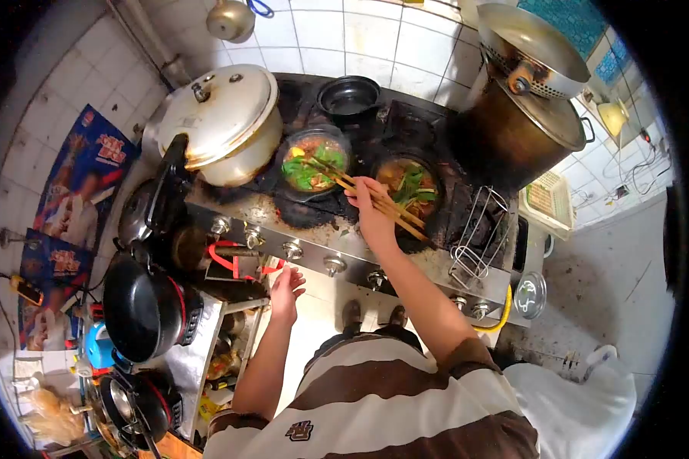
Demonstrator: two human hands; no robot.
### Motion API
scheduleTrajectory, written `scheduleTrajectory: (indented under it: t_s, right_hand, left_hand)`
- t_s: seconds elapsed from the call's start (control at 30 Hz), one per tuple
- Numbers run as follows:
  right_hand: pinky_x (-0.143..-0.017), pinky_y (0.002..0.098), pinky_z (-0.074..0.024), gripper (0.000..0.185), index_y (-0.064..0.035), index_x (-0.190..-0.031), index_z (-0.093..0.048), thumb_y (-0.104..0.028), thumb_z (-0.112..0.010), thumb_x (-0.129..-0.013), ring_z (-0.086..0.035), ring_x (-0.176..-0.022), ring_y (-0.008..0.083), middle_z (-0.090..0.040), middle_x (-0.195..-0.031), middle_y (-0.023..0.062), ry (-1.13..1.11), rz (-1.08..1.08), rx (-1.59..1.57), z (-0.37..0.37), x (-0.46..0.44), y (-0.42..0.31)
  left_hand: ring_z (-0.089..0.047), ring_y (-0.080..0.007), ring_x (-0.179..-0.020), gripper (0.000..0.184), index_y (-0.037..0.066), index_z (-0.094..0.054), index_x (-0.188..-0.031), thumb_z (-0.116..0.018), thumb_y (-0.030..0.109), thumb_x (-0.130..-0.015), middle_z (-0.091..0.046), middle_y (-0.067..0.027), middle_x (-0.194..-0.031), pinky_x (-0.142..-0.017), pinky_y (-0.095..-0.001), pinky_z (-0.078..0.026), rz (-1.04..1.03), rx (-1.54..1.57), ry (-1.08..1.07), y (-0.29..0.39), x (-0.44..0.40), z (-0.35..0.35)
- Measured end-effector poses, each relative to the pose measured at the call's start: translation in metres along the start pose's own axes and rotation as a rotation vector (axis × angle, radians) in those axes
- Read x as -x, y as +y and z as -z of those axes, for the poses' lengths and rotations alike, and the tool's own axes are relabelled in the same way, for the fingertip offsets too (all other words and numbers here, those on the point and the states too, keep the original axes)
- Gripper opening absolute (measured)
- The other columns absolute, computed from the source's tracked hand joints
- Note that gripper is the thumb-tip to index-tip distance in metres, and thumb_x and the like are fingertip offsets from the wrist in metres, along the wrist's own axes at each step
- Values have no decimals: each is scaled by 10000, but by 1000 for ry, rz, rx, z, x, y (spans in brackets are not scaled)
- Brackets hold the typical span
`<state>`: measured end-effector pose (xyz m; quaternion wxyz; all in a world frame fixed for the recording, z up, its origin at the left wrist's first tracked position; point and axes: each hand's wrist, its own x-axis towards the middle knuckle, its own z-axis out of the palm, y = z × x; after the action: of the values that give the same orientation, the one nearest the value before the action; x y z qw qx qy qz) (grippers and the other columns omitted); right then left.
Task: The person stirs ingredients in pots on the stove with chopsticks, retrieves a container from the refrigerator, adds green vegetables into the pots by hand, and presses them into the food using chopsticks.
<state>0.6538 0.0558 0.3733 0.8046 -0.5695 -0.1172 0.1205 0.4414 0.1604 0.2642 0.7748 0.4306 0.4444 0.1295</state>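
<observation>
Wooden chopsticks (402,214) are gripped in my right hand (373,210), above the stove between two bowls. Their tips reach into the left bowl (315,164), which holds green leaves, something yellow and reddish broth. To the right, a dark pot (408,189) with greens in brown broth sits partly behind my hand and the chopsticks. My left hand (286,289) hangs in front of the stove's front edge, fingers apart and holding nothing, close to a red strap (223,255).
A lidded pressure cooker (220,122) stands back left, an empty black dish (349,96) at the rear, and a large stockpot (513,122) with a strainer on top at right. A wire rack (479,233) lies on the stove's right. A black wok (142,306) is at left.
</observation>
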Motion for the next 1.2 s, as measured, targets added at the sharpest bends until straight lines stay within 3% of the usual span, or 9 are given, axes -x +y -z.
scheduleTrajectory:
  t_s: [0.37,0.47,0.53,0.67,0.7,0.73,0.87,1.1,1.2]
  right_hand:
    - [-693,238,-471,203,-6,-1018,-563,-167,-533,-899,-607,-825,143,-623,-889,89,77,75,76,3,3,-4]
    - [-675,231,-465,212,-4,-1020,-558,-176,-534,-900,-602,-812,130,-624,-879,77,52,144,252,13,-4,22]
    - [-721,235,-489,231,-19,-1050,-572,-193,-517,-910,-608,-840,135,-617,-954,79,50,20,213,3,3,1]
    - [-730,248,-492,255,-12,-1063,-561,-211,-512,-912,-609,-848,143,-616,-983,94,109,21,46,41,20,-44]
    - [-737,277,-508,267,6,-1049,-556,-219,-500,-918,-614,-863,167,-616,-973,112,199,14,218,58,37,-77]
    - [-735,294,-514,283,23,-1028,-556,-231,-483,-926,-622,-852,190,-619,-961,123,237,199,77,86,39,-73]
    - [-693,267,-523,296,32,-1019,-558,-238,-477,-928,-628,-780,180,-616,-905,127,356,113,195,169,62,-84]
    - [-692,258,-516,277,30,-1031,-564,-215,-502,-917,-624,-808,158,-617,-947,111,355,64,237,168,71,-85]
    - [-689,253,-513,268,31,-1020,-569,-206,-510,-912,-627,-812,159,-622,-934,107,396,60,186,171,73,-79]
  left_hand:
    - [-535,-79,-742,291,166,-548,-807,-509,445,-883,-559,54,-752,-657,-255,-400,43,9,-112,9,-23,-2]
    - [-523,-70,-697,315,170,-535,-765,-526,469,-864,-543,60,-716,-648,-255,-390,63,14,-117,11,-23,-2]
    - [-519,-75,-677,343,167,-535,-748,-545,498,-842,-536,56,-704,-629,-257,-386,70,8,-73,16,-19,-12]
    - [-533,-92,-641,363,163,-543,-756,-551,520,-827,-542,42,-687,-581,-246,-423,173,121,-121,13,-33,-6]
    - [-526,-90,-635,355,163,-543,-753,-550,509,-832,-538,43,-681,-576,-242,-417,164,130,-112,17,-29,-10]
    - [-518,-89,-629,352,159,-544,-753,-554,503,-832,-537,41,-677,-573,-242,-414,164,128,-123,17,-31,-10]
    - [-499,-90,-615,339,143,-555,-772,-567,476,-834,-535,36,-674,-569,-250,-410,139,100,-139,14,-39,-2]
    - [-514,-111,-659,330,136,-564,-800,-553,463,-841,-542,21,-702,-599,-287,-426,178,50,-264,10,-16,-10]
    - [-561,-160,-781,439,73,-588,-968,-491,489,-866,-570,-47,-832,-706,-289,-460,358,-445,-516,-7,14,-38]
